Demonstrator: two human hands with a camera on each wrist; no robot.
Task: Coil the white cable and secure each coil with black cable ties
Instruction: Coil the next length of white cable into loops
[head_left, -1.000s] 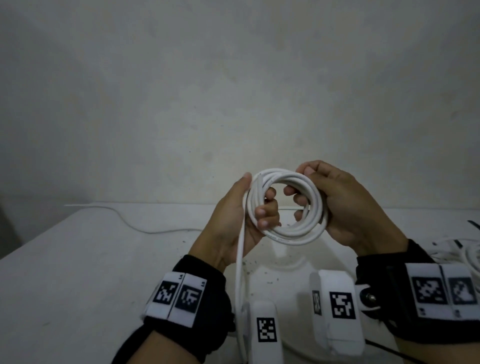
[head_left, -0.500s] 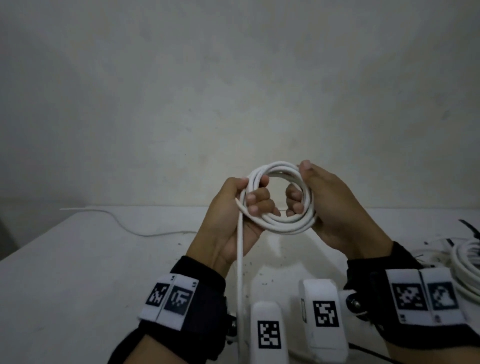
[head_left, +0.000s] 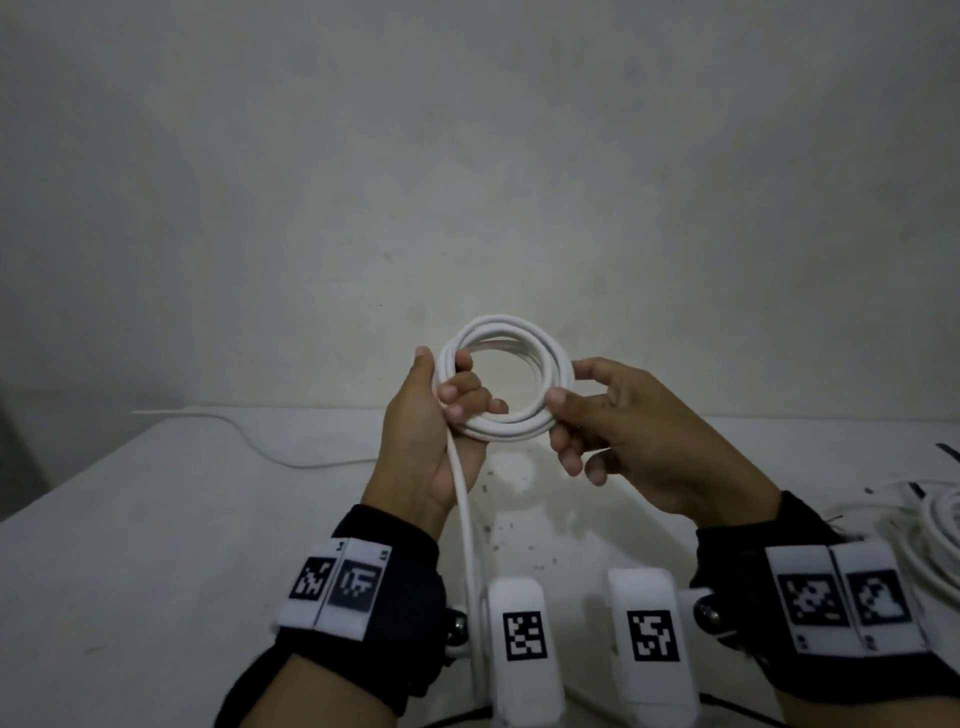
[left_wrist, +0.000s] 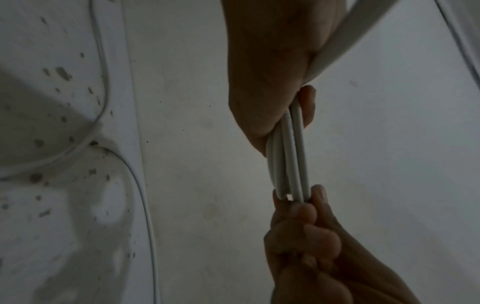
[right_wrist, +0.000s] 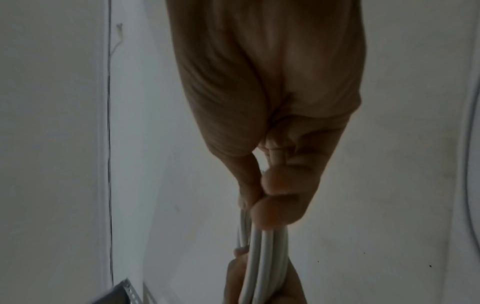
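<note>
A white cable coil (head_left: 506, 382) of several turns hangs in the air above the table, held between both hands. My left hand (head_left: 441, 415) grips its left side, fingers curled through the ring and thumb up along the outside. My right hand (head_left: 602, 415) pinches the right side between thumb and forefinger, the other fingers loosely curled below. A loose tail of cable (head_left: 467, 545) runs from the left palm down past the wrist. From the wrist cameras the coil appears edge-on (left_wrist: 288, 156) (right_wrist: 262, 265) between the two hands. No black tie is on this coil.
The white table (head_left: 156, 545) has dark specks near its middle. A thin white wire (head_left: 260, 441) lies at the back left. Another white cable bundle (head_left: 935, 545) with black ties lies at the right edge. A plain wall stands behind.
The coil has turned to face me more squarely and risen slightly. My right hand has slid from over the top of the ring to a pinch on its right side.
</note>
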